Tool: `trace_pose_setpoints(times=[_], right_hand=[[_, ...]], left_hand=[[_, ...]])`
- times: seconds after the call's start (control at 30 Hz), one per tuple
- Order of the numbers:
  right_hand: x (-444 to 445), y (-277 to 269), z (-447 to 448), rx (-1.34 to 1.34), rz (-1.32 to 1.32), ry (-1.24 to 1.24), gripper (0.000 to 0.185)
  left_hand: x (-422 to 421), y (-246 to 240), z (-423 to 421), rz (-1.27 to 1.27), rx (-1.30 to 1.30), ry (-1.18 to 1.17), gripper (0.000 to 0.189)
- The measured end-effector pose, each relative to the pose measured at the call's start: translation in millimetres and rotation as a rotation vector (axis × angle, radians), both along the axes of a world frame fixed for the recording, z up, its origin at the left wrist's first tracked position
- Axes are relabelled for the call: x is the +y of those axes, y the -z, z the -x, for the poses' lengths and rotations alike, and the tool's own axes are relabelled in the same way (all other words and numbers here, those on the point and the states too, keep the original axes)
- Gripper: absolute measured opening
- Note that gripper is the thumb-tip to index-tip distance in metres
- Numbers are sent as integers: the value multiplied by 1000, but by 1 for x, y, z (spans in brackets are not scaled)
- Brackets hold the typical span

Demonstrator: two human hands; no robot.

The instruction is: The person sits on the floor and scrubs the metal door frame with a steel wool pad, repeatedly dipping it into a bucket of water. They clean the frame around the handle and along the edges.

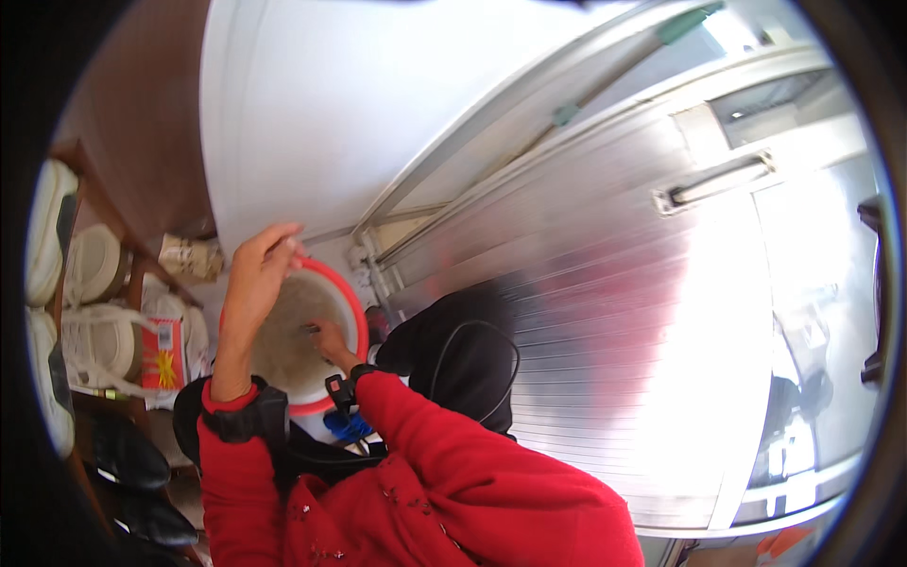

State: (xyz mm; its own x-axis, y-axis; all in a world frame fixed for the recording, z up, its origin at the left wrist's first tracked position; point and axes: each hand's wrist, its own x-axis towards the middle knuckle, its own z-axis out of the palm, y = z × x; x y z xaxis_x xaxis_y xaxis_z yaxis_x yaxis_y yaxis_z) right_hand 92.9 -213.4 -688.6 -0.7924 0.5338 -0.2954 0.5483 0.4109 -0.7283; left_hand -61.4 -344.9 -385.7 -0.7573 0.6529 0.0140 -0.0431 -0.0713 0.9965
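Note:
A round basin with a red rim (358, 312) and pale inner wall stands on the floor before me, holding murky greyish-brown contents, apparently water. My left hand (266, 262) is raised over the basin's far left rim, wrist bent and fingers partly curled; whether anything is between them cannot be told. Inside the basin, near its right side, is my right hand (329, 340), its fingers around or against a small dark object (312, 328) too small to identify. Both wrists carry black straps over or beside red sleeves. A blue item (347, 427) lies just below the basin.
Shoes, some in clear plastic, and a red-and-white packet (164, 354) fill a wooden shelf (134, 290) at left. A brown package (190, 257) lies beyond. A ribbed metal door (602, 319) with a handle (716, 184) rises at right; a pole (616, 74) leans behind. A thin cable (516, 361) loops over my knee.

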Motion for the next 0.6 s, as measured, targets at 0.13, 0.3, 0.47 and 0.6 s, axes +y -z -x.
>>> trace_pose_setpoints(times=[0.13, 0.3, 0.47, 0.6], right_hand=[[24, -103, 50, 364, -7, 18, 36], [73, -316, 45, 705, 2, 22, 33], [100, -535, -60, 1005, -838, 152, 32], [128, -685, -90, 919, -1802, 215, 31]], left_hand=[[6, 13, 5, 1, -13, -1, 25], [7, 29, 11, -13, 28, -44, 25], [13, 43, 15, 36, 18, -34, 26], [18, 54, 16, 37, 26, -41, 27]])
